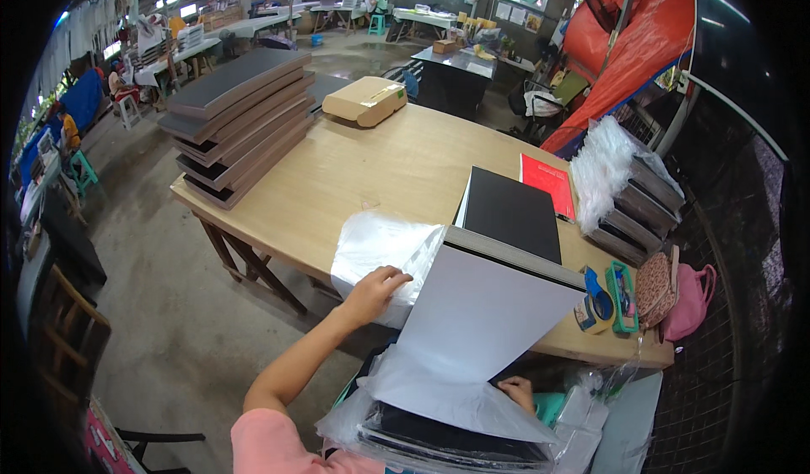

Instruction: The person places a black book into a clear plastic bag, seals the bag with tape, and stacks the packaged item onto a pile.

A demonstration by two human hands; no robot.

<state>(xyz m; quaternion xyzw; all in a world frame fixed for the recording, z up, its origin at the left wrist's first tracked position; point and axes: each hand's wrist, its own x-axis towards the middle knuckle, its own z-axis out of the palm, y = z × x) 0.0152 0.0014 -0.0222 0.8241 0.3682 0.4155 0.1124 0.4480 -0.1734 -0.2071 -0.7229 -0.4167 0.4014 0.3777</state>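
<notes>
My left hand (377, 292) rests over the pile of thin clear plastic (371, 250) at the table's near edge, its fingers loosely bent and apart. A large album-like book (498, 301), with a white face toward me and a thick layered edge, leans up against the table edge. Its lower end meets crumpled clear plastic (456, 402). Under that plastic, dark flat boards (447, 432) lie close to my body. To the right of the white face, my right hand (517, 392) has curled fingers; whatever they grip is hidden. A black-covered book (515, 212) lies just behind the white one.
Thick dark boards (240, 119) are stacked at the table's left. Beyond them sits a brown carton (365, 101). Along the right are a red booklet (548, 185), plastic-wrapped books (629, 195), tape rolls (595, 303), a green tray (623, 297) and a pink bag (688, 301).
</notes>
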